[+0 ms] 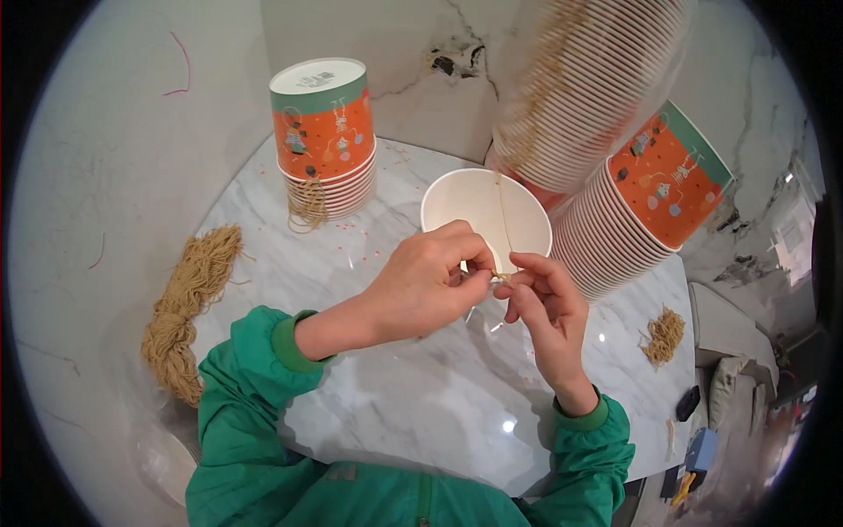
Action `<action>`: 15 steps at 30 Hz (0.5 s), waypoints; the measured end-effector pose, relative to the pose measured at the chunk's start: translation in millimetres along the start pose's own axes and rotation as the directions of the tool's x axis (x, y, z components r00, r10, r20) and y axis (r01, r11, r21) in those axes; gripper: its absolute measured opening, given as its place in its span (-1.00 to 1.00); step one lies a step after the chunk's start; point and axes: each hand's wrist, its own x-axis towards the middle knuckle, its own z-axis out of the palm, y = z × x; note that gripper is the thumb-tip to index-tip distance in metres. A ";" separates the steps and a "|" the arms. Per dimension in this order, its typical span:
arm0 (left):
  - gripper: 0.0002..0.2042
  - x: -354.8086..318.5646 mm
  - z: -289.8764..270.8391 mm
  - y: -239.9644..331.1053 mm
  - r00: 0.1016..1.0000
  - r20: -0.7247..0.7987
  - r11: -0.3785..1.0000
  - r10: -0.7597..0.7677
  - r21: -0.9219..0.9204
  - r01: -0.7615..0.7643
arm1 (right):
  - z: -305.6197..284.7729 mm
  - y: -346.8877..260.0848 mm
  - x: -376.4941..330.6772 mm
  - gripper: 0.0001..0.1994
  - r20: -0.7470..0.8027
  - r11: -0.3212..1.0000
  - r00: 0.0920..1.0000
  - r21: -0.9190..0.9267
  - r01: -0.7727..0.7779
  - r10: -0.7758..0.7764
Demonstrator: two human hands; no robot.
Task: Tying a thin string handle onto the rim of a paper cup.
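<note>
Just below the middle of the frame both hands meet over the marble worktop (421,395). The left hand (421,285) and the right hand (544,303) are pressed fingertip to fingertip, pinched on a thin tan string (502,220) that runs up across the mouth of an open white paper cup (486,215) standing right behind them.

From where I stand, this looks like fine knotting or threading at the cup's near rim. Done well, it seems to call for keeping the string taut, holding the pinch close to the rim, and steadying the cup so it doesn't tip toward the wrists.

The fingertips cover the exact spot where the string ends, so I can't tell whether there's a knot, a hole or a loop. A long stack of cups (615,176) leans in from the upper right, its top blurred and cut off by the frame. A shorter upturned stack (325,140) stands at upper left with a string tangle at its foot; a skein of tan yarn (189,307) lies at the left edge, a small clump (665,335) at right.
</note>
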 end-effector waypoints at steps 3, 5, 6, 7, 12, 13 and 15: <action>-0.94 -1.7 0.1 0.2 1.000 -0.001 0.999 0.003 0.038 -0.003 | 2.5 1.6 -0.1 -0.76 0.003 0.999 1.000 -0.032 -0.028 0.028; -0.95 -2.9 1.4 -2.3 1.000 0.005 0.999 0.022 0.032 -0.022 | 3.9 -0.7 -0.8 -0.79 -0.003 0.997 0.998 -0.050 -0.057 0.057; -0.94 -3.3 1.9 -3.1 0.999 0.008 0.999 0.041 0.026 -0.041 | 5.2 -2.1 -1.2 -0.82 -0.017 0.996 0.997 -0.038 -0.077 0.077; -0.94 -3.4 2.0 -1.8 0.999 0.009 0.999 0.040 0.027 -0.040 | 6.0 -3.2 -1.4 -0.85 -0.030 0.995 0.995 -0.026 -0.098 0.097; -0.94 -2.1 2.9 2.2 1.000 0.005 1.000 0.025 0.006 -0.025 | 5.3 -6.8 -1.8 -0.88 -0.079 0.998 0.995 -0.028 -0.064 0.061; -0.94 -2.4 2.9 2.0 1.000 0.005 1.000 0.023 0.007 -0.023 | 5.1 -7.0 -1.5 -0.88 -0.080 0.998 0.996 -0.026 -0.049 0.046; -0.93 -2.9 3.0 1.6 1.000 -0.001 1.000 0.026 0.005 -0.026 | 5.8 -7.7 -1.4 -0.88 -0.079 0.999 0.996 -0.024 -0.045 0.043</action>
